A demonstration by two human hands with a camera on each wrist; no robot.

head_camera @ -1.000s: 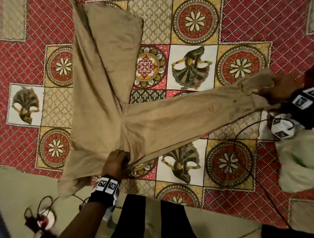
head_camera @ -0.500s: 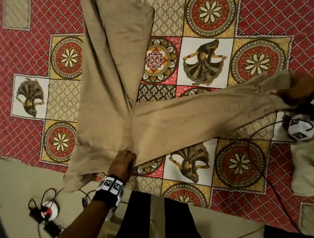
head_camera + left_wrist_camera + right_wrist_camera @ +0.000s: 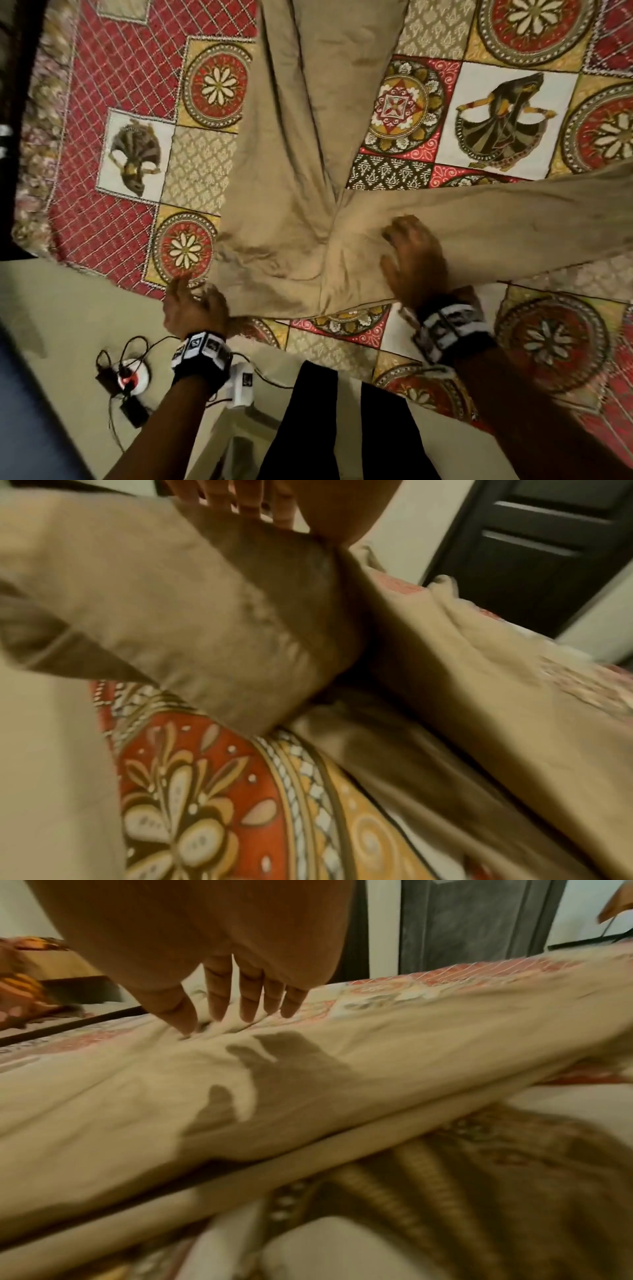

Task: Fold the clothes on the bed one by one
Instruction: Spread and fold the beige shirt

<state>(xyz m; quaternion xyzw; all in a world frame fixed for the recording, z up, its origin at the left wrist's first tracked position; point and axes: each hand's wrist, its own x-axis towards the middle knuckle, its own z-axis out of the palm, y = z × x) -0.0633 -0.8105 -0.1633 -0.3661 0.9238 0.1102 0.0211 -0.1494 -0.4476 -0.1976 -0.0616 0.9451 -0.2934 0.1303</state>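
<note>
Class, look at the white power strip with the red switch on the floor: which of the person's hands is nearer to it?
Left. The left hand grips the tan trousers at the bed's edge, just above the power strip. The right hand lies flat on the trousers, farther over the bed.

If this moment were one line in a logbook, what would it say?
stage: spreading tan trousers on bedspread | left hand: grips trouser edge | right hand: flat, fingers straight, pressing the cloth | fold: not yet made

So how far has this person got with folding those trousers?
Barely started. The tan trousers lie spread on the bedspread, legs splayed apart, no fold made. The left hand grips the waist corner; the right hand lies flat, smoothing one leg. Bringing the legs together and folding remain.
</note>
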